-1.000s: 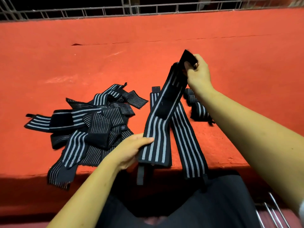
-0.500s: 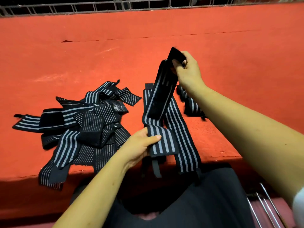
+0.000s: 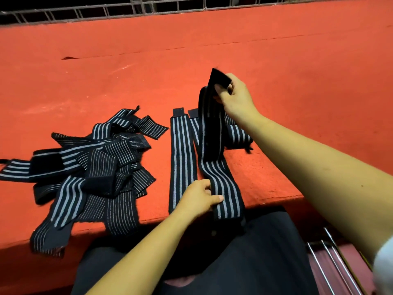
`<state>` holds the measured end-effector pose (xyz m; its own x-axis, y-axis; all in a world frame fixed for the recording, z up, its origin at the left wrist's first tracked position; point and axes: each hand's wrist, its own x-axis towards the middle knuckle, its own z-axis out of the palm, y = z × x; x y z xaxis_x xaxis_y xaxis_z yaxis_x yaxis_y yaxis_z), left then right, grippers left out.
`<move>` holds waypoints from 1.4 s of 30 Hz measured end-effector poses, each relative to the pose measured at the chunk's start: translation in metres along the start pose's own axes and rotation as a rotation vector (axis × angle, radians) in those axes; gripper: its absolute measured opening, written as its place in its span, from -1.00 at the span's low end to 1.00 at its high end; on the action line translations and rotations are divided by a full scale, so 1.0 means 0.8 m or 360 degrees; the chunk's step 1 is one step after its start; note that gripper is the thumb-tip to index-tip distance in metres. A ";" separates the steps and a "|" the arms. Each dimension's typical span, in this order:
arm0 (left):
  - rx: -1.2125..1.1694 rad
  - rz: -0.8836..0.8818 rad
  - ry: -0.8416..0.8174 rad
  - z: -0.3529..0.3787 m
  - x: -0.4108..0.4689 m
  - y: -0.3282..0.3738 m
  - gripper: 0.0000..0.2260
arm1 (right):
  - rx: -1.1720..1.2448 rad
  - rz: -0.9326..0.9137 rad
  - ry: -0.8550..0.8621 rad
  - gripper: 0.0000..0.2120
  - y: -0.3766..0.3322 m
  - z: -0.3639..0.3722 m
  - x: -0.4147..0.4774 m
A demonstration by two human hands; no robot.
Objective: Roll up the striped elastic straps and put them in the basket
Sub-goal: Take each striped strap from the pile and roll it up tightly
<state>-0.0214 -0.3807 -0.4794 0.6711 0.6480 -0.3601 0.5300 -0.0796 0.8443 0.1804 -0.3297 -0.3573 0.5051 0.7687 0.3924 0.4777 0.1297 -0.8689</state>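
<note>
On the red bench (image 3: pixel 297 81), our right hand (image 3: pixel 238 99) pinches the strap (image 3: pixel 210 133) by its raised black end, fingers (image 3: pixel 221 91) curled; our left hand (image 3: pixel 197 199) grips its lower part near the loose pile (image 3: pixel 89 167)

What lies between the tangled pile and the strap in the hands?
One flat strap on the red cloth, beside the held strap; head view.

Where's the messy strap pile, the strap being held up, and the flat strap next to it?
Messy pile (image 3: pixel 100 167), head view, middle of the heap.
Held strap (image 3: pixel 210 133), head view, its lifted black stretch.
Flat strap (image 3: pixel 181 158), head view, its striped middle.
</note>
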 end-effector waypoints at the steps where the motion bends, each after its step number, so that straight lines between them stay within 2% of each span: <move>1: 0.0123 0.0018 0.0060 0.003 0.000 0.001 -0.81 | 0.0013 -0.0007 -0.0017 -0.92 0.002 0.001 -0.001; 5: 0.0440 0.0079 0.0256 0.006 0.002 0.011 -0.61 | 0.0050 -0.0011 -0.0062 -0.93 0.009 0.005 -0.005; 8: 0.0689 0.0088 0.0246 0.004 0.003 0.011 -0.63 | 0.0046 -0.0031 -0.0082 -0.94 0.012 0.008 -0.005; 13: 0.0621 0.0022 0.0108 0.011 0.005 0.004 -0.72 | 0.0003 -0.0065 -0.0106 -0.88 0.016 0.015 0.005; 15: 0.0703 0.0041 0.0137 0.009 0.007 0.004 -0.70 | -0.0004 -0.0065 -0.0115 -0.87 0.018 0.019 0.014; 17: 0.0889 0.0064 0.0189 0.004 0.007 0.007 -0.56 | -0.0029 -0.0059 -0.0128 -0.88 0.023 0.022 0.026; 19: 0.1076 0.0167 0.0242 0.000 0.007 0.011 -0.41 | -0.0055 -0.0049 -0.0136 -0.88 0.029 0.025 0.040; 23: 0.1493 0.0459 0.0224 -0.011 0.018 0.020 -0.41 | -0.0121 -0.0022 -0.0159 -0.89 0.045 0.036 0.066; 25: 0.1631 0.0485 0.0096 -0.022 0.032 0.021 -0.42 | -0.0116 0.0032 -0.0166 -0.81 0.057 0.044 0.079; 27: 0.1652 0.0491 -0.0083 -0.031 0.046 0.018 -0.37 | -0.0142 0.0094 -0.0158 -0.69 0.070 0.052 0.091; 29: 0.1679 0.0556 -0.0120 -0.039 0.059 0.014 -0.31 | -0.0191 0.0133 -0.0191 -0.72 0.084 0.059 0.099; 31: 0.1600 0.0633 -0.0033 -0.047 0.075 0.015 -0.29 | -0.0269 0.0147 -0.0248 -0.79 0.099 0.068 0.107; 34: 0.1358 0.0649 0.0042 -0.059 0.108 0.017 -0.39 | -0.0279 0.0213 -0.0283 -0.80 0.121 0.086 0.120; 37: 0.1490 0.0808 0.0176 -0.058 0.134 0.001 -0.49 | -0.0247 0.0395 -0.0311 -0.90 0.142 0.104 0.135; 42: 0.1415 0.0987 0.0315 -0.052 0.149 -0.030 -0.51 | -0.0542 0.0533 -0.0307 -0.87 0.176 0.131 0.155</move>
<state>0.0244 -0.2703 -0.5258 0.8969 0.4105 0.1646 0.3670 -0.8985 0.2408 0.2348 -0.1502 -0.4624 0.5440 0.8389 0.0186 0.5354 -0.3300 -0.7775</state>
